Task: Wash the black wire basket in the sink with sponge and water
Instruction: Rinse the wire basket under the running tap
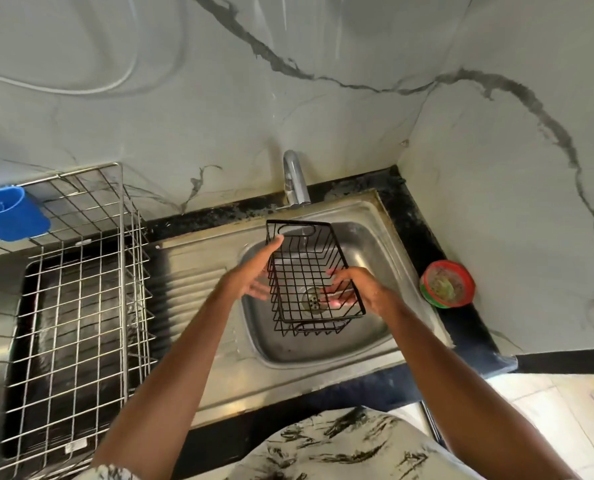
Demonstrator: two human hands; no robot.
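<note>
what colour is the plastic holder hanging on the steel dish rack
Blue. The plastic holder hangs at the dish rack's far left, seen in the head view.

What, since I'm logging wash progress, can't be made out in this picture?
Head view:
- Right hand: its grip on the black wire basket is masked by the wires.
- Tap: flow too faint to confirm.
- Red-green dish: contents too blurred to name.
- Dish rack: cut by left edge.

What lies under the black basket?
Through the wires of the basket, the sink bottom and its drain show. The right hand, holding the basket's side, covers part of the sink bottom beside it.
</note>
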